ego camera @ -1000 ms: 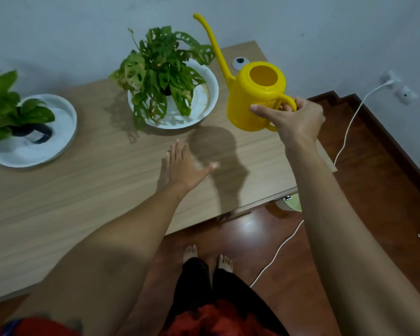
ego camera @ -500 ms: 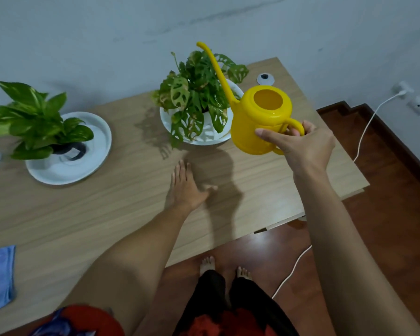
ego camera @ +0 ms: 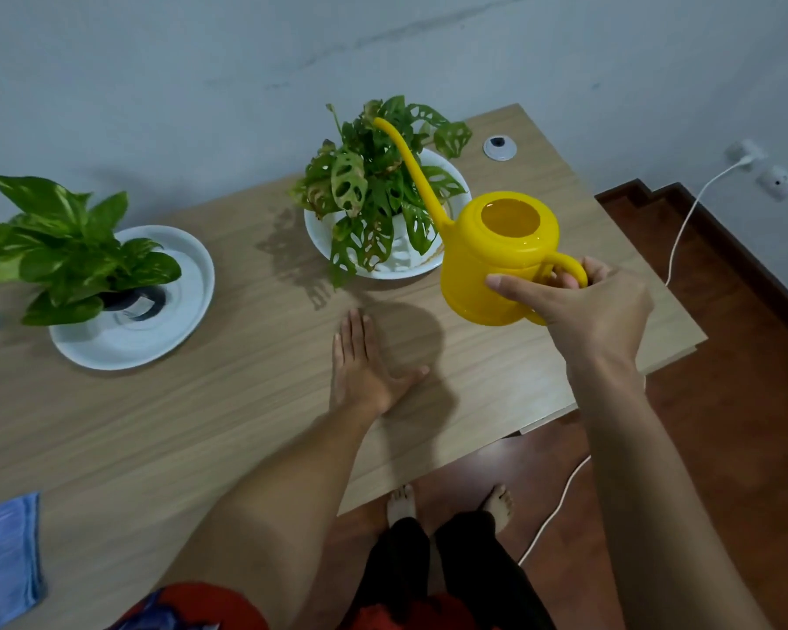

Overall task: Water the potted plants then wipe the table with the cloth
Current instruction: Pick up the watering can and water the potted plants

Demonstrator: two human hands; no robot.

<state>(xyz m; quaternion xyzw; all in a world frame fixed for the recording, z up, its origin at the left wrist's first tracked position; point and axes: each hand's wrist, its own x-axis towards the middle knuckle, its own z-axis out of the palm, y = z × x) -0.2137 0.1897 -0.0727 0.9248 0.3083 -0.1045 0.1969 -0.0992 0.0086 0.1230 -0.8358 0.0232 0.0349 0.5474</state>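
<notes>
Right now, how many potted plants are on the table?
2. One holey-leaved plant sits in a white saucer at the back, under the yellow can's spout; one broad-leaved plant sits in a saucer at left. None appears hidden.

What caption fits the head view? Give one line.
Right hand holds yellow watering can toward holey-leaf plant.

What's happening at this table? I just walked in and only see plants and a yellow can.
A person is about to water the plants. Their right hand holds the yellow watering can by its handle, above the table, its spout reaching over the holey-leafed plant in a white dish. The left hand rests flat on the table. The second plant sits to the left, and the blue cloth lies untouched at the near-left edge.
</notes>
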